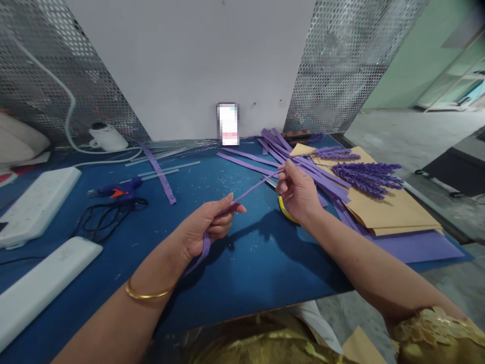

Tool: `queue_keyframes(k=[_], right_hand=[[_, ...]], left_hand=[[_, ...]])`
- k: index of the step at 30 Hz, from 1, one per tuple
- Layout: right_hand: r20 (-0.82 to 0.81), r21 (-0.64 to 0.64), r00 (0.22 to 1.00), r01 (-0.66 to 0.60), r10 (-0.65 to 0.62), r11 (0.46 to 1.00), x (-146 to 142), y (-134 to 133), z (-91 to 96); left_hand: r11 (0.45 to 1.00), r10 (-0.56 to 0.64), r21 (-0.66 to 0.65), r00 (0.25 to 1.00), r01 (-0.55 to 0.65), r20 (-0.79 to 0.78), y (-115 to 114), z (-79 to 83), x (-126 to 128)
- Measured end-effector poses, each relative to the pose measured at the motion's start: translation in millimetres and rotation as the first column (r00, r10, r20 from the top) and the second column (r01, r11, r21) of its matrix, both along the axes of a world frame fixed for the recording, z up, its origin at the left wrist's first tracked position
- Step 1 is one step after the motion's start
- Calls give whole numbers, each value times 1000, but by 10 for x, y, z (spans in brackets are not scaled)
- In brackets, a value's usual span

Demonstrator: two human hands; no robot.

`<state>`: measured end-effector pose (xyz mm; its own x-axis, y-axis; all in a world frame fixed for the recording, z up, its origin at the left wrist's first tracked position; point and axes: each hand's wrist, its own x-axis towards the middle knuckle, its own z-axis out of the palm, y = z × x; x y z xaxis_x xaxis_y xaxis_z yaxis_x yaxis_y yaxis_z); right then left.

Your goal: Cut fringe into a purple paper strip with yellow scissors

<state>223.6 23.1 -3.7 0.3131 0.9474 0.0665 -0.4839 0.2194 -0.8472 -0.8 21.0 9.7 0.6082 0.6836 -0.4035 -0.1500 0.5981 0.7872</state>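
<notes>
A purple paper strip [254,187] stretches taut between my two hands above the blue table. My left hand [214,220], with a gold bangle on its wrist, pinches the strip, and its loose end [204,247] hangs below the palm. Up and to the right, my right hand [297,187] grips the other end between thumb and fingers. Under my right hand lies a tool with a yellow handle [287,210], partly hidden by that hand. More purple strips [322,177] lie in a loose pile just behind and to the right of it.
Purple lavender-like stems [371,177] rest on brown paper sheets [394,212] at the right. A blue glue gun [121,189] with its black cord lies at the left, near white power strips [41,202]. A phone [228,124] leans against the white board.
</notes>
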Motion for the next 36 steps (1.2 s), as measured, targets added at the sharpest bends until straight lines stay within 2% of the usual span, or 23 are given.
queue_keyframes(k=[5, 7, 9, 11, 16, 18, 19, 21, 23, 25, 27, 29, 32, 36], right_hand=[[68, 22, 998, 3, -5, 1000, 37, 24, -43], [100, 32, 995, -7, 4, 999, 38, 19, -43], [138, 41, 990, -30, 24, 999, 16, -6, -36], [185, 46, 981, -67, 57, 997, -31, -49, -26], [308, 45, 939, -177, 155, 983, -144, -145, -17], [327, 56, 934, -168, 141, 984, -139, -139, -19], [326, 66, 938, -149, 120, 987, -127, -128, -19], [306, 84, 950, -97, 67, 992, -96, -99, -18], [276, 95, 961, -51, 23, 994, -76, -80, -13], [250, 100, 968, -29, 3, 995, -75, -77, -8], [226, 104, 974, -21, -3, 994, -90, -85, -7], [205, 109, 979, -18, -5, 994, -105, -95, -10], [187, 123, 982, -33, 9, 992, -115, -106, -9], [168, 145, 985, -71, 46, 987, -110, -118, -1]], left_hand=[[999, -44, -28, 999, 45, 20, 18, -23, -12], [999, -33, 6, 999, 33, -19, 13, -27, -1], [990, 4, 139, 996, 9, -88, -9, -20, 19], [956, 45, 294, 988, 1, -150, -42, -6, 41], [868, 126, 495, 949, 35, -289, -76, 8, 70], [767, 250, 640, 893, 53, -374, -67, 1, 63], [687, 337, 723, 851, 70, -402, -65, -3, 57], [486, 518, 865, 755, 128, -403, -71, -10, 39], [293, 633, 931, 686, 217, -359, -95, -11, 22], [171, 680, 939, 653, 299, -332, -127, -8, 12], [121, 702, 927, 629, 355, -333, -152, -5, 11], [107, 732, 918, 594, 383, -333, -165, -4, 15], [89, 779, 920, 549, 382, -303, -164, -9, 20], [45, 816, 933, 526, 356, -240, -154, -15, 12]])
